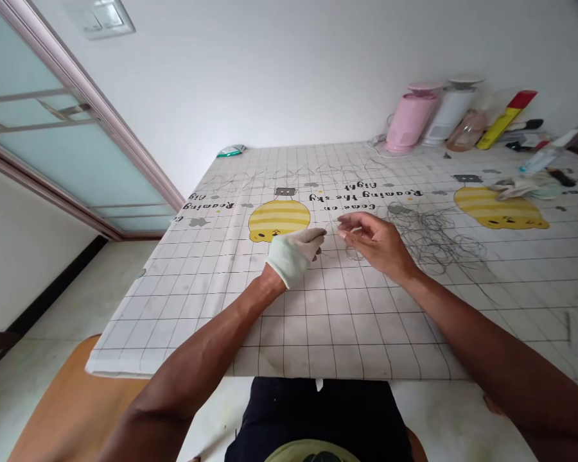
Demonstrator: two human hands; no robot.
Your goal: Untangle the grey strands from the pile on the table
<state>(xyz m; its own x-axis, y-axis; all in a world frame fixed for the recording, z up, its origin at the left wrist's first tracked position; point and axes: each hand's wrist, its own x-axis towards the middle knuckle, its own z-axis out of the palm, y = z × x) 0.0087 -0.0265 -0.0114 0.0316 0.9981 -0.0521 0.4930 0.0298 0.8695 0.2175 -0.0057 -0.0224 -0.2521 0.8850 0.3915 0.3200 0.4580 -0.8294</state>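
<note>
My left hand (pixel 301 249), in a pale glove with dark fingertips, is closed in a pinch over the middle of the table. A faint thin wire (pixel 328 226) shows at its fingertips. Just to the right, my bare right hand (pixel 378 245) faces it, fingers bent and a small gap between thumb and forefinger. The fingertips of the two hands are close but apart. Beside and behind my right hand lies a loose tangle of thin grey wire (pixel 436 239). Farther back, a row of bent wire pieces (pixel 313 171) lies across the cloth.
A checked tablecloth (pixel 308 327) with yellow bear balloons covers the table. At the back right stand a pink cylinder (pixel 409 122), a white cylinder (pixel 450 112), a bottle (pixel 466 130) and a yellow-red box (pixel 505 122). A crumpled glove (pixel 520 186) lies right. A green-white packet (pixel 231 151) sits back left.
</note>
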